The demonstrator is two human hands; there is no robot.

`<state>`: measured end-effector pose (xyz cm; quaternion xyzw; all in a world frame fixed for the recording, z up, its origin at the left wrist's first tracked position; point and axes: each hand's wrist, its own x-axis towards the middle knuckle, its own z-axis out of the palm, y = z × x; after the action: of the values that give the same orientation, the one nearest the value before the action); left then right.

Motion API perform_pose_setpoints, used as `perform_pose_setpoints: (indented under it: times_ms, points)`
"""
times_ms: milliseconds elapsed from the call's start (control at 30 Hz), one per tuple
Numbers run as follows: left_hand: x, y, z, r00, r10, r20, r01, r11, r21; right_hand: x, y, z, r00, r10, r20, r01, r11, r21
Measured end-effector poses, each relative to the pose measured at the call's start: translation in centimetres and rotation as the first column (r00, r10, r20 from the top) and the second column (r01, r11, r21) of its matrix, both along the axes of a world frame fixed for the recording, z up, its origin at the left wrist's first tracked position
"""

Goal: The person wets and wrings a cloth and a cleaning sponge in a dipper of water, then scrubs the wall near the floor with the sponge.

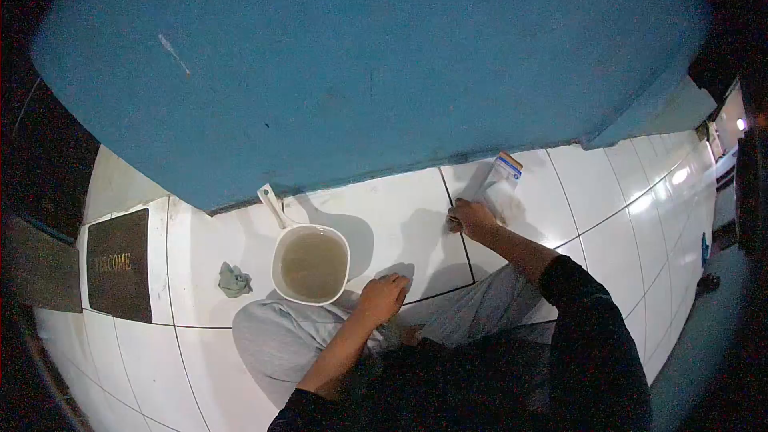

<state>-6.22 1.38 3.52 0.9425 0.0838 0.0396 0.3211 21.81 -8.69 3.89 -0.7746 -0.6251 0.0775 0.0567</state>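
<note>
Near my legs, my left hand [382, 298] hangs low over the white tiles with its fingers curled; whether anything is in them is hidden. To its left stands a white dipper [310, 264] with cloudy liquid inside, its handle pointing toward the blue wall. My right hand [470, 219] is closed above the floor, around something I cannot make out. Just beyond and right of it lies a clear plastic packet [502, 192] with a blue and orange top. A crumpled grey-green cloth [234, 280] rests on the tiles left of the dipper.
A blue wall [368, 64] rises in front, its lower edge meeting the white tiled floor [528, 224]. At the far left lies a dark mat [118, 266] reading WELCOME. My crossed legs in grey trousers [280, 336] are close below the dipper.
</note>
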Motion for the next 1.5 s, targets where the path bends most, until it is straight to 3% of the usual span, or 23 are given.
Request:
perform_pose_setpoints:
  times_ms: [33,100,133,167,233,267,333,467,533,667,733,767,833,867,933,1067,1133,1167,1233,1300,1367,1400,1500]
  points:
    - [0.0,0.0,-0.1,1.0,-0.001,0.012,0.001,1.0,-0.004,0.8,0.5,-1.0,1.0,0.0,-0.002,0.0,1.0,-0.002]
    - [0.0,0.0,0.2,1.0,-0.012,-0.017,0.011,1.0,-0.017,2.1,2.4,-1.6,0.941,-0.1,-0.322,0.106,0.994,0.002]
    - [0.0,0.1,0.4,0.999,-0.021,-0.043,0.02,0.999,-0.026,2.1,2.7,-0.8,0.989,-0.139,-0.05,0.144,0.985,0.097]
    - [-0.1,0.1,0.4,0.999,-0.024,-0.049,0.023,0.999,-0.024,2.3,3.5,-1.3,0.988,-0.143,-0.055,0.148,0.984,0.097]
    - [0.1,0.2,0.4,0.996,-0.029,-0.082,0.028,1.0,-0.012,3.2,5.0,-2.0,0.98,-0.198,-0.023,0.194,0.92,0.339]
    - [0.2,0.3,0.4,0.997,-0.027,-0.079,0.027,1.0,-0.005,3.3,5.7,-1.5,0.98,-0.197,-0.021,0.192,0.918,0.346]
    - [-0.1,0.1,0.1,1.0,-0.008,-0.024,0.008,1.0,-0.029,3.0,6.3,-0.7,0.953,-0.277,0.124,0.261,0.957,0.13]
    - [-0.3,0.1,-0.9,1.0,0.021,0.019,-0.022,1.0,0.02,0.6,4.0,-0.1,0.96,-0.227,0.163,0.237,0.97,-0.045]
    - [-0.3,0.1,-0.1,0.998,0.017,0.053,-0.018,1.0,0.01,-1.1,1.6,0.0,0.999,-0.006,0.038,0.009,0.998,-0.067]
    - [0.1,0.0,1.4,1.0,-0.014,-0.019,0.013,0.999,-0.04,-2.0,1.0,-0.7,0.998,-0.064,-0.021,0.059,0.977,-0.204]
    - [0.1,0.1,1.6,0.992,-0.021,-0.125,0.02,1.0,-0.01,0.3,2.4,-4.9,0.94,-0.341,-0.013,0.338,0.937,-0.084]
    - [0.1,0.2,1.3,0.991,-0.017,-0.131,0.016,1.0,-0.007,0.9,3.5,-4.7,0.941,-0.337,-0.02,0.334,0.939,-0.083]
    - [0.1,0.0,0.4,0.993,-0.022,-0.117,0.023,1.0,0.006,2.1,5.3,-3.3,0.996,-0.071,0.059,0.068,0.997,0.047]
    - [0.2,0.0,-0.1,0.993,-0.025,-0.112,0.026,1.0,0.01,2.1,5.7,-2.4,0.995,-0.075,0.063,0.072,0.996,0.052]
    - [-0.1,0.0,-0.7,0.996,0.039,0.082,-0.032,0.997,-0.077,1.3,6.6,-0.4,0.976,-0.196,0.094,0.19,0.979,0.073]
    - [-0.1,0.3,0.2,1.0,0.007,0.02,-0.007,1.0,-0.017,-1.5,5.0,0.6,0.962,-0.245,0.123,0.235,0.967,0.095]
    - [-0.4,0.2,1.2,0.998,-0.001,-0.059,0.001,1.0,0.0,-2.7,3.2,0.5,0.957,-0.289,-0.025,0.282,0.948,-0.148]
    - [-0.4,0.1,1.1,0.998,-0.002,-0.06,0.002,1.0,-0.006,-3.5,2.2,0.4,0.957,-0.289,-0.024,0.282,0.947,-0.154]
    - [-0.1,0.0,0.8,1.0,0.004,0.021,-0.004,1.0,0.003,-4.4,0.8,1.2,0.999,0.035,-0.023,-0.036,0.997,-0.073]
    - [0.1,-0.1,0.9,1.0,-0.007,-0.001,0.007,1.0,0.003,-3.5,1.7,0.1,1.0,0.017,0.015,-0.015,0.991,-0.132]
    - [0.1,0.0,0.5,0.999,-0.015,-0.034,0.015,1.0,0.01,-1.1,3.3,-4.6,0.968,-0.246,0.042,0.243,0.968,0.063]
    - [-0.1,0.0,-0.2,1.0,-0.008,0.024,0.008,1.0,0.018,-1.9,4.2,-0.7,0.971,-0.095,0.218,0.091,0.995,0.029]
    - [0.0,0.0,-0.2,0.997,-0.004,0.078,0.004,1.0,-0.005,-1.2,5.9,-0.8,0.974,-0.12,0.195,0.101,0.99,0.101]
